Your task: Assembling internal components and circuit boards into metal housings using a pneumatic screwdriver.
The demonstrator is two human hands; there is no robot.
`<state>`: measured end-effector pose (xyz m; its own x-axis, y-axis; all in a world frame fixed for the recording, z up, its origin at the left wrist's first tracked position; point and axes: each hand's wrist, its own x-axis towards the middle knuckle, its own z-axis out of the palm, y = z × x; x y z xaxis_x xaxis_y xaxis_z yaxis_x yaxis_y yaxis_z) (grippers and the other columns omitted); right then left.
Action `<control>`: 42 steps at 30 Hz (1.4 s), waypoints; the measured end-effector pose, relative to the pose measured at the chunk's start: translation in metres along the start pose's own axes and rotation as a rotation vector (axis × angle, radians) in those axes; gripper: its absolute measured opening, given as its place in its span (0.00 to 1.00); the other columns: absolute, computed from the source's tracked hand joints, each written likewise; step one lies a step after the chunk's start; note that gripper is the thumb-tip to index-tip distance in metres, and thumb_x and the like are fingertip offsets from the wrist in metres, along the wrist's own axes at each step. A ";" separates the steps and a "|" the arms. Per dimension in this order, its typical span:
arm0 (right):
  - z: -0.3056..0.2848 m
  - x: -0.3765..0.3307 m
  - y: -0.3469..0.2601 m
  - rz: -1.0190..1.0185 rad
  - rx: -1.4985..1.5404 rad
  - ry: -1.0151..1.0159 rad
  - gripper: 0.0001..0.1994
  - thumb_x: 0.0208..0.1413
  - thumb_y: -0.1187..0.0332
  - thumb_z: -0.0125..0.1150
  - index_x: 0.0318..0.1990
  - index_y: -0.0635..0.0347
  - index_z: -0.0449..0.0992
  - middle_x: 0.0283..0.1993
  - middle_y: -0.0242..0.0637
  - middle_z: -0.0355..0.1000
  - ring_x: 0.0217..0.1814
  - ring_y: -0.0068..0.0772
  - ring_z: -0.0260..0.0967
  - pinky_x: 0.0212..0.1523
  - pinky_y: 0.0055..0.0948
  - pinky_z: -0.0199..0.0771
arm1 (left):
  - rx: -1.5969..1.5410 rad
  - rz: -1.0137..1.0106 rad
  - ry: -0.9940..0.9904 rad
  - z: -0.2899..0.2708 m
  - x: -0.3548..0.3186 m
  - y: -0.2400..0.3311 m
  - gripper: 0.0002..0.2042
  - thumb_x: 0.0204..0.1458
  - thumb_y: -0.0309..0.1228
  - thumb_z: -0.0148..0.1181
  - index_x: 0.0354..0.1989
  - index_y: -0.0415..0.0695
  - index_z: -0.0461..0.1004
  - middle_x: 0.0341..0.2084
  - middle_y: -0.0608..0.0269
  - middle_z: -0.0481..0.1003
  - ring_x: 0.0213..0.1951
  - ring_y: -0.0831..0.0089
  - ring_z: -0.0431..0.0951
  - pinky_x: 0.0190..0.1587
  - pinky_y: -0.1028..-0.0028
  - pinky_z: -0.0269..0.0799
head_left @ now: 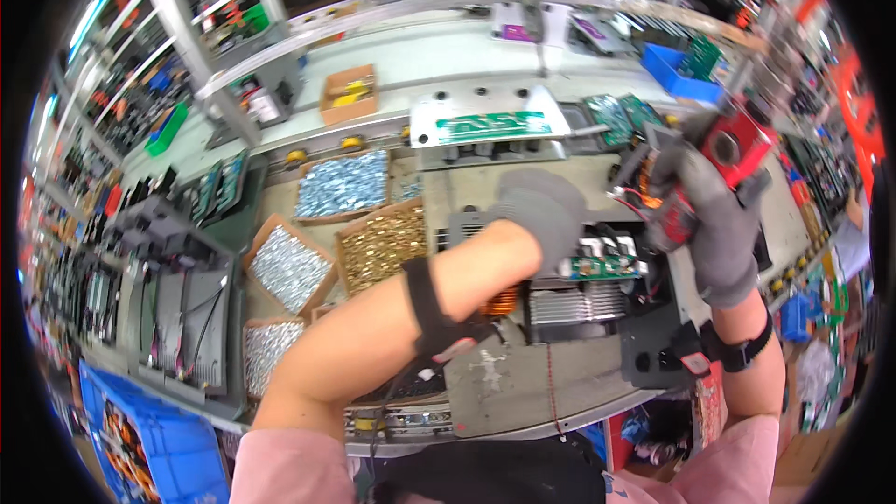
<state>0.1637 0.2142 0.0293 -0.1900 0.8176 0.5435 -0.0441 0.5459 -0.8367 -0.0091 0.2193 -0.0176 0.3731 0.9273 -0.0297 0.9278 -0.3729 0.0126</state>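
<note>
The right hand point(719, 224), in a grey glove, is wrapped tight around a red power screwdriver point(723, 154) at about two o'clock in the view, its red and black leads trailing toward the work. The left hand point(546, 210), also gloved, lies pressed down on the black electronic unit point(597, 294) at the middle of the desk point(504, 383); whether its fingers pinch anything I cannot tell, since the back of the glove hides them. The unit sits directly under that hand, running on toward four o'clock, and at about seven o'clock from the right hand. The likeliest trouble, as I judge it, is the tool's tip coming down off its mark and skidding across the small green circuit board point(605, 261) or the glove beside it, because the left fingers rest so near. A loose lead could also snag on the unit's edge. The cardboard trays of brass screws point(383, 243) lie at nine o'clock from the left hand, well apart.
</note>
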 end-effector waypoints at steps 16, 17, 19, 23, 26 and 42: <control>-0.016 -0.013 0.006 -0.035 -0.016 0.011 0.23 0.55 0.62 0.55 0.56 0.62 0.64 0.38 0.34 0.67 0.38 0.26 0.63 0.42 0.27 0.64 | -0.287 -0.613 -0.454 0.132 -0.122 -0.153 0.25 0.56 0.49 0.49 0.59 0.49 0.61 0.44 0.45 0.75 0.47 0.50 0.76 0.49 0.56 0.70; -0.013 -0.011 0.003 -0.032 0.001 -0.009 0.23 0.54 0.62 0.55 0.56 0.62 0.64 0.37 0.34 0.67 0.38 0.26 0.64 0.42 0.27 0.65 | -0.292 -0.582 -0.441 0.133 -0.123 -0.151 0.23 0.56 0.46 0.50 0.57 0.48 0.63 0.44 0.47 0.76 0.47 0.50 0.75 0.49 0.56 0.70; -0.004 -0.010 -0.008 0.005 0.010 -0.003 0.24 0.52 0.62 0.58 0.55 0.61 0.64 0.36 0.34 0.67 0.38 0.26 0.65 0.40 0.27 0.67 | -0.321 -0.573 -0.381 0.152 -0.130 -0.164 0.21 0.54 0.45 0.51 0.53 0.47 0.66 0.42 0.50 0.76 0.46 0.51 0.76 0.47 0.57 0.70; -0.014 0.003 -0.013 -0.122 0.063 -0.030 0.24 0.53 0.59 0.58 0.54 0.60 0.64 0.35 0.35 0.66 0.37 0.27 0.64 0.35 0.27 0.66 | -0.321 -0.615 -0.312 0.140 -0.124 -0.163 0.15 0.53 0.41 0.51 0.44 0.46 0.71 0.40 0.49 0.76 0.44 0.51 0.76 0.46 0.58 0.69; -0.027 0.017 -0.034 -0.288 0.191 -0.016 0.23 0.56 0.59 0.55 0.55 0.62 0.64 0.34 0.36 0.65 0.35 0.30 0.61 0.34 0.27 0.65 | -0.274 -0.691 -0.203 0.124 -0.135 -0.174 0.16 0.52 0.39 0.52 0.46 0.45 0.72 0.40 0.50 0.77 0.46 0.53 0.76 0.48 0.58 0.70; -0.123 -0.005 -0.048 -0.715 0.195 0.395 0.23 0.55 0.53 0.58 0.51 0.58 0.66 0.32 0.35 0.60 0.34 0.31 0.58 0.32 0.28 0.65 | -1.630 -0.026 -0.349 -0.062 0.099 0.089 0.17 0.59 0.49 0.52 0.31 0.46 0.68 0.16 0.72 0.66 0.12 0.87 0.59 0.12 0.83 0.52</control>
<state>0.2872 0.2063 0.0751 0.3042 0.3101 0.9007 -0.1987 0.9454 -0.2584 0.1100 0.2801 0.0425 0.5490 0.7975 -0.2504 0.0438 0.2717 0.9614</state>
